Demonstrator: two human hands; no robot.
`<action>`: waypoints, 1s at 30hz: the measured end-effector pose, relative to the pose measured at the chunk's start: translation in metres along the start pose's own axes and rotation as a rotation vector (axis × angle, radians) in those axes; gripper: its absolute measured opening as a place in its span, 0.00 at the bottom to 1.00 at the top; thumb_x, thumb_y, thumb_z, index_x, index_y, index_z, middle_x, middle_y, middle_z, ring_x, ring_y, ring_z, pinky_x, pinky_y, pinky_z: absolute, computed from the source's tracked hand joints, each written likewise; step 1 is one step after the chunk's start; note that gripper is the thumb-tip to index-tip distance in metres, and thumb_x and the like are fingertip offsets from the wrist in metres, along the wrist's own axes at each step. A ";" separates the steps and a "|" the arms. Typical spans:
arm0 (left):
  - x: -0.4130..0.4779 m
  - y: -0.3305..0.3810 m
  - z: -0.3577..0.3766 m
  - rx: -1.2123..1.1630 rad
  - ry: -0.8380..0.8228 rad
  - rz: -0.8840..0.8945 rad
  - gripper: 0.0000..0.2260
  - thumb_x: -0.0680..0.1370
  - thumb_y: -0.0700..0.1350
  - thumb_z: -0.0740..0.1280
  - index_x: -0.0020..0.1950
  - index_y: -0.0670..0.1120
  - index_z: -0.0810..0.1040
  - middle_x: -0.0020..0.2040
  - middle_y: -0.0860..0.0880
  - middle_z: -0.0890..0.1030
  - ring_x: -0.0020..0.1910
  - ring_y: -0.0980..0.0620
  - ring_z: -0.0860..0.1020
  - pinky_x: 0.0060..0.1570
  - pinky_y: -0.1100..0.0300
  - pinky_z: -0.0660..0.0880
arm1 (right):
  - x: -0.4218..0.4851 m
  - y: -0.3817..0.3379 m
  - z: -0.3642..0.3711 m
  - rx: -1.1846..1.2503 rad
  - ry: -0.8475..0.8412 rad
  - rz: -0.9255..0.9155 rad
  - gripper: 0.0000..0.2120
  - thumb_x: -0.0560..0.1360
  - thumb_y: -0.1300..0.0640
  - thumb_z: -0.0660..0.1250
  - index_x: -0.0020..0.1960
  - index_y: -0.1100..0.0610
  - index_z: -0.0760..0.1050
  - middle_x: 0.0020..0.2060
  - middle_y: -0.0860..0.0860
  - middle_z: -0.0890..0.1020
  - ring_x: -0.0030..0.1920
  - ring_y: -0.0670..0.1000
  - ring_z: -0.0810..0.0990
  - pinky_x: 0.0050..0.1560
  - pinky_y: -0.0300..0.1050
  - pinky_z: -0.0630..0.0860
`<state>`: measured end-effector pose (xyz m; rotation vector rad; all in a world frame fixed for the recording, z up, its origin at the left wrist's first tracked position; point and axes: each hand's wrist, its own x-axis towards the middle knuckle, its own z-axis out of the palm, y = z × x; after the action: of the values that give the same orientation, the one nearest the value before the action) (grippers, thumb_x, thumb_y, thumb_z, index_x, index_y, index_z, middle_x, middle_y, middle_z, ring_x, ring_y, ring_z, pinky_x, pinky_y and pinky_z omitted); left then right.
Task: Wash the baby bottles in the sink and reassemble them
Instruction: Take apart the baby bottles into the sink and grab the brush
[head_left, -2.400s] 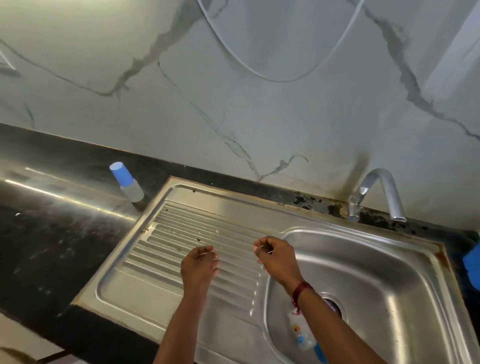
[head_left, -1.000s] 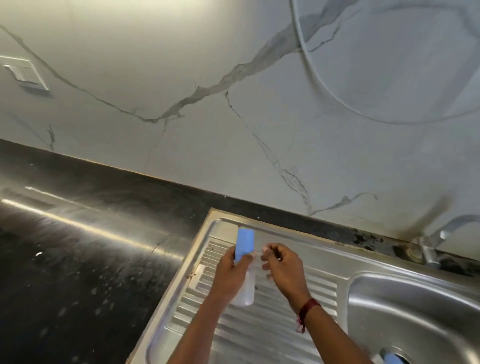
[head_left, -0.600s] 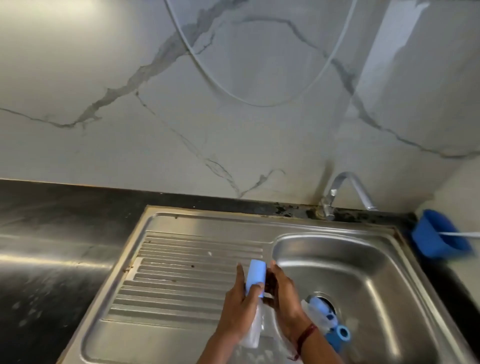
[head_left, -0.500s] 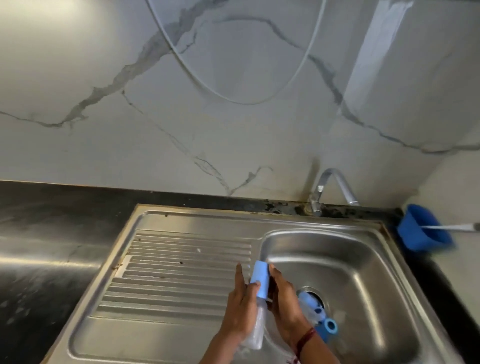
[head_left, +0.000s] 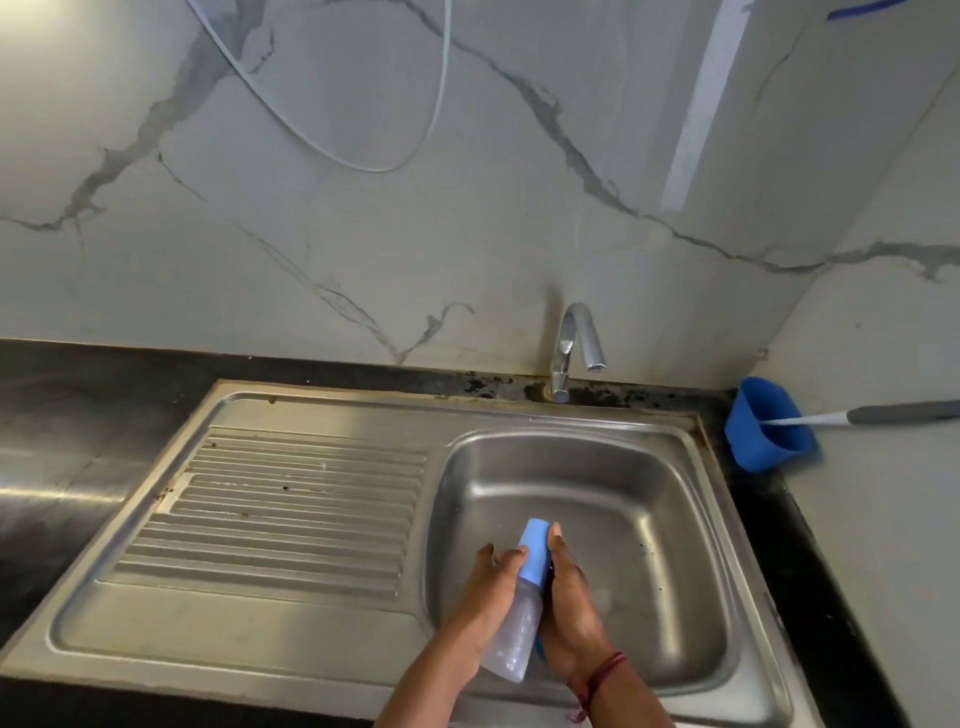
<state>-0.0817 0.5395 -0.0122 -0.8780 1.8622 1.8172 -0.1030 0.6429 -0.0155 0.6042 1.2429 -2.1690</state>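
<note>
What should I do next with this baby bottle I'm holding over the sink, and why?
Probably pull the blue cap off with the right hand while the left hand steadies the baby bottle. The cap is still on, both hands hold the bottle above the sink basin, and no water runs from the tap.

Brightness: moderate, even, cool-grey.
Light source: bright vertical band reflected on the glossy white grey-veined marble wall (head_left: 696, 114), upper right.
Glare: pale sheen on the drainboard of the stainless steel sink (head_left: 322, 415) and on the polished black stone countertop (head_left: 47, 493), left.
Shadows: soft and faint in the basin beneath the left hand (head_left: 488, 587) and right hand (head_left: 571, 618).
Distortion: wide-angle bowing; sink rim curves toward the edges.
Sharpness: centre clear; translucent baby bottle with blue cap (head_left: 522, 608) slightly smeared.
</note>
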 end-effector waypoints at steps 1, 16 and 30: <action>0.003 -0.002 0.007 0.014 0.031 0.009 0.39 0.66 0.70 0.63 0.74 0.56 0.61 0.58 0.47 0.81 0.52 0.45 0.82 0.56 0.44 0.79 | 0.002 -0.002 -0.005 0.000 -0.003 0.016 0.37 0.73 0.33 0.64 0.60 0.66 0.78 0.57 0.66 0.81 0.58 0.66 0.81 0.66 0.65 0.72; 0.017 0.013 0.043 0.094 0.088 0.167 0.25 0.74 0.64 0.59 0.71 0.61 0.71 0.62 0.52 0.80 0.55 0.51 0.81 0.57 0.46 0.79 | 0.030 -0.032 -0.033 0.041 -0.049 0.062 0.28 0.75 0.37 0.67 0.59 0.61 0.79 0.53 0.60 0.83 0.54 0.60 0.82 0.63 0.60 0.76; 0.080 -0.008 0.058 0.170 -0.045 -0.030 0.36 0.67 0.80 0.56 0.68 0.62 0.71 0.61 0.51 0.81 0.55 0.47 0.82 0.58 0.43 0.79 | 0.089 -0.044 -0.066 -0.157 0.114 0.109 0.29 0.76 0.35 0.62 0.52 0.62 0.80 0.44 0.61 0.84 0.44 0.60 0.81 0.49 0.55 0.77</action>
<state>-0.1427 0.5844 -0.0758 -0.7934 1.9312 1.6193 -0.1916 0.6967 -0.0748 0.7208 1.3918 -1.9495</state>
